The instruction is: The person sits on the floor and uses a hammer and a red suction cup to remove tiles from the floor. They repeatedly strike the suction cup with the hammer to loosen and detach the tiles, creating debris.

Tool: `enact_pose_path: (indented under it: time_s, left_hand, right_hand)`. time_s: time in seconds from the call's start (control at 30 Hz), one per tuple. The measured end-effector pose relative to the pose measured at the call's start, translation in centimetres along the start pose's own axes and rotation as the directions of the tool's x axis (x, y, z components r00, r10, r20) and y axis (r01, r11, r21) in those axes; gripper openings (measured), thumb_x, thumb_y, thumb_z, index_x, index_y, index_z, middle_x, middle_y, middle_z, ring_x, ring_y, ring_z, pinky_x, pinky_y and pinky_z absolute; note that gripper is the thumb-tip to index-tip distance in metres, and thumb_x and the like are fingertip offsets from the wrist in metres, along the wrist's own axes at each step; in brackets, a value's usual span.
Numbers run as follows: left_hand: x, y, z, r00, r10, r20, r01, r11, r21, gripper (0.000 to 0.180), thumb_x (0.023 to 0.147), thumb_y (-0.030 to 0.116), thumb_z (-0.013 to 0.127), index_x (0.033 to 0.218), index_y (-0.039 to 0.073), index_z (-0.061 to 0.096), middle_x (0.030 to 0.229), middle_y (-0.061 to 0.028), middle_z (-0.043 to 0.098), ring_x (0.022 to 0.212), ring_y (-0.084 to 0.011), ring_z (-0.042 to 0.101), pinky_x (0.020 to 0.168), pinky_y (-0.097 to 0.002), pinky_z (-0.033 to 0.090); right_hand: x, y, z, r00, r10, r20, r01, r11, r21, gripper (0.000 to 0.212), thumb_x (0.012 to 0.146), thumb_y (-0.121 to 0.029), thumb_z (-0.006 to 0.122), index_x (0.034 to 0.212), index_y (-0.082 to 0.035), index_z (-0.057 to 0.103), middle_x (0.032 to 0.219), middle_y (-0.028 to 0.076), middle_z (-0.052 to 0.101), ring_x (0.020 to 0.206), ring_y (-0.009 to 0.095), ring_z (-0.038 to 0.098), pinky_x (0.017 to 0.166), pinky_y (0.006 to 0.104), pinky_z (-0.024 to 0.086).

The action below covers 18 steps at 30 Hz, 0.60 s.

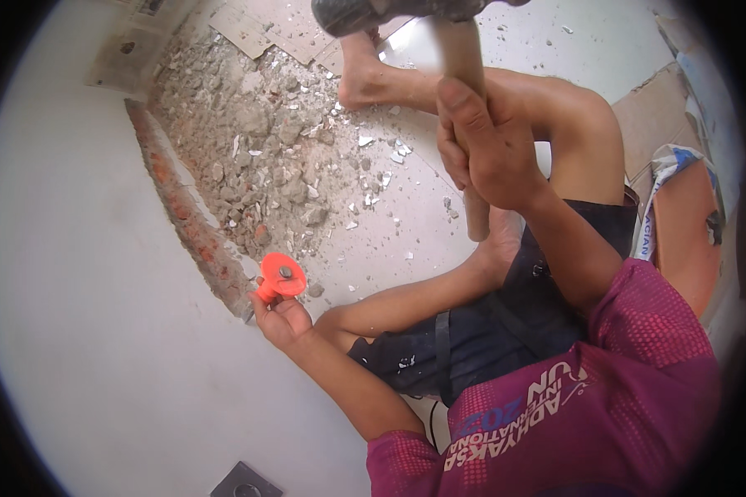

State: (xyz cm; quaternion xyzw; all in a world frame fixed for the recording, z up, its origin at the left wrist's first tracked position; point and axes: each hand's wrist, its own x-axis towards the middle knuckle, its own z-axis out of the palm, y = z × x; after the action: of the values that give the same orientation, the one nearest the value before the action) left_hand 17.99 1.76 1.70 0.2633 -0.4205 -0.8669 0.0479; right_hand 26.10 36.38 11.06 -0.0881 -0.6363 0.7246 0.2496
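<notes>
My left hand (287, 321) is closed around a chisel with a round orange hand guard (273, 286), its metal striking end facing up toward me. The chisel's tip is hidden behind the guard and hand. It is held at the lower end of a broken strip (174, 203) in the white wall, where red brick and grey mortar show. My right hand (493, 153) grips the wooden handle of a hammer (460, 54), raised above my bent legs. The dark metal hammer head is partly cut off by the top edge.
Grey rubble (257, 132) with white chips lies along the wall's foot and over the pale floor. Cardboard (242, 31) lies beyond it. An opened sack (667, 166) and an orange-brown sheet (688, 236) are at the right. A dark square fitting (245, 482) is at the bottom.
</notes>
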Motion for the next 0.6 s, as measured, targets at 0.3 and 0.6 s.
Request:
enact_pose_path:
  time_s: [0.3,0.6]
  left_hand:
    - [-0.4,0.6,0.5,1.0,0.008,-0.002,-0.008,1.0,-0.007,0.035,0.098,0.025,0.051,0.111,-0.008,0.049,0.11,-0.015,0.056,0.106,-0.023,0.057,0.098,-0.0419,0.049]
    - [-0.6,1.1,3.8,0.999,-0.033,0.001,0.033,0.996,-0.084,0.034,0.099,0.022,0.05,0.114,-0.009,0.045,0.114,-0.017,0.053,0.107,-0.0245,0.056,0.097,-0.042,0.05]
  right_hand:
    - [3.4,-8.3,-0.6,0.936,-0.08,-0.342,0.179,0.947,0.268,0.055,0.093,-0.064,0.037,0.082,-0.01,0.04,0.045,0.001,0.036,0.03,0.013,0.034,0.03,0.0277,0.034]
    - [-7.4,3.8,11.3,0.996,-0.079,-0.05,0.089,0.966,0.241,0.044,0.096,-0.05,0.045,0.087,-0.007,0.047,0.055,0.006,0.049,0.04,0.018,0.043,0.043,0.0322,0.041]
